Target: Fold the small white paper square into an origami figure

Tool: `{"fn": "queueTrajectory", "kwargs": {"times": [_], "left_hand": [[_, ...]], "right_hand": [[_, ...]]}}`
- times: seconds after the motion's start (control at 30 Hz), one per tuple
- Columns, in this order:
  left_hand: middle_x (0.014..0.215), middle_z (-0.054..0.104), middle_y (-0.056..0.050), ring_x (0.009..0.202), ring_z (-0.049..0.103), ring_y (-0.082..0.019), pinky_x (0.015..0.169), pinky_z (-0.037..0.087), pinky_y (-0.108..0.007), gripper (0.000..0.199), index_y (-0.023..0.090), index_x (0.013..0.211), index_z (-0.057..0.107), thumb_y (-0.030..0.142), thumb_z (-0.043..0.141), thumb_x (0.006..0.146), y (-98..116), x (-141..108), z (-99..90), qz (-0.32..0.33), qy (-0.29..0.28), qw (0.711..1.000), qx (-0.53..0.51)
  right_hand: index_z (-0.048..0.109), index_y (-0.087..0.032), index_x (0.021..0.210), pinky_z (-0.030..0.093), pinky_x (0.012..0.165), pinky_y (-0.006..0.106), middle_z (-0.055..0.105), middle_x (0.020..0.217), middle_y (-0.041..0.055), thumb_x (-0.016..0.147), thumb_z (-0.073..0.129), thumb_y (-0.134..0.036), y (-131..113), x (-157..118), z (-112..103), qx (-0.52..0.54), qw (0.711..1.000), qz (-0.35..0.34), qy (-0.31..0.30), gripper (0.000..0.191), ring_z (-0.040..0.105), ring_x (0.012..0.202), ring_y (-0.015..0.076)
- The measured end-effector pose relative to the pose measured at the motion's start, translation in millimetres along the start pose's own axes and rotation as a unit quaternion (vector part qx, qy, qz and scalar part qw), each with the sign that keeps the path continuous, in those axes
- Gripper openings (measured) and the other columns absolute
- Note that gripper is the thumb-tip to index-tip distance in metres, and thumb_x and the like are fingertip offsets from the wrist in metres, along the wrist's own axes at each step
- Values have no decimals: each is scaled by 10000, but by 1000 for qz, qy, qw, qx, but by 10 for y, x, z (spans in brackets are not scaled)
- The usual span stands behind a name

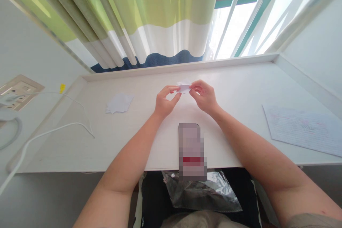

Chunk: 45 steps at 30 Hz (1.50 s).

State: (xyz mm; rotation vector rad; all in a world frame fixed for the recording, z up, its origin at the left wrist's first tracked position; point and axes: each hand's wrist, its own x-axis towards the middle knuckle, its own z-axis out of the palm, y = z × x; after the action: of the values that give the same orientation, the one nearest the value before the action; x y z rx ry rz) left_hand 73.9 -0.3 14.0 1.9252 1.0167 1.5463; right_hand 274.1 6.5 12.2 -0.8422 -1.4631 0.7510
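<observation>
Between my two hands, above the far middle of the white desk, is a small piece of white paper (184,88) that looks folded, with bits of its edges sticking out. My left hand (166,100) pinches its left side between thumb and fingers. On the opposite side, my right hand (204,96) grips the right edge the same way. A small pile of white paper pieces (119,103) lies on the desk to the left of my left hand. Nearer to me, between my forearms, is a blurred-out phone-like object (190,142).
A sheet with handwriting (307,128) lies at the right of the desk (232,78). White cables (53,131) run from a wall socket (20,91) over the left side. A clear plastic bag (205,196) rests at my lap. Curtains (149,3) hang behind the raised rear edge.
</observation>
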Motion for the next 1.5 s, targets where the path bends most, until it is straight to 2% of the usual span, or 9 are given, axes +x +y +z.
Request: {"fn": "queueTrajectory", "kwargs": {"times": [0.17,0.43,0.73,0.9,1.03,1.17,1.3,1.4,1.5], "left_hand": [[1155,847,-89,1072,779,-214,942,618,-378,147,224,1069,824,229,704,984,29,-2,-54,17,-10,1000,13],[1090,854,-85,1029,798,-212,957,635,-387,108,223,1032,826,247,725,1003,81,17,-79,102,-31,994,27],[1083,857,-92,903,794,-178,839,660,-340,156,202,1059,819,333,742,1024,81,7,-66,107,-25,993,30],[1008,853,-69,892,784,-176,782,642,-319,115,218,994,807,332,811,979,75,13,-64,112,-25,993,40],[1020,853,-78,875,777,-175,809,638,-336,125,221,941,805,320,766,1007,79,6,-41,80,-18,996,34],[1064,857,-84,963,800,-203,863,641,-356,143,221,913,800,352,810,971,61,-1,-13,19,-2,1000,-1],[1047,859,-80,958,803,-210,910,635,-376,167,214,909,783,367,838,943,26,5,-1,-46,5,999,-18],[976,852,-53,926,808,-203,917,631,-372,208,223,1031,758,354,870,913,-3,15,-1,-85,13,996,-36],[951,848,-37,933,818,-201,934,629,-367,354,239,1193,726,347,889,898,-42,22,0,-108,4,992,-64]], "right_hand": [[666,-267,882,633,894,448,729,883,-8,855,762,-291,-14,13,4,18,1000,9,15,102,730,889,204],[654,-266,885,613,806,389,725,885,-2,819,869,-373,11,54,-20,57,997,46,15,249,716,892,202],[702,-264,896,593,795,384,718,867,-10,823,795,-280,-28,53,-43,68,997,45,4,119,710,863,187],[710,-259,914,608,801,395,713,863,-3,853,813,-351,-46,50,-58,42,998,43,-8,151,711,861,196],[701,-262,935,613,787,396,723,889,2,870,842,-432,-40,38,-36,37,999,36,-14,230,718,843,193],[693,-267,958,623,796,398,743,923,2,860,868,-495,-34,36,-20,35,999,32,-2,304,733,837,188],[712,-285,1142,631,803,393,762,905,-2,836,892,-556,-36,39,-19,45,998,47,-4,447,757,873,205],[730,-276,1219,635,852,415,784,920,13,826,898,-590,-55,35,-16,49,997,62,-19,530,770,909,221],[768,-257,1097,627,882,434,789,905,25,824,889,-632,-83,29,-11,39,996,76,-27,479,766,896,225]]}}
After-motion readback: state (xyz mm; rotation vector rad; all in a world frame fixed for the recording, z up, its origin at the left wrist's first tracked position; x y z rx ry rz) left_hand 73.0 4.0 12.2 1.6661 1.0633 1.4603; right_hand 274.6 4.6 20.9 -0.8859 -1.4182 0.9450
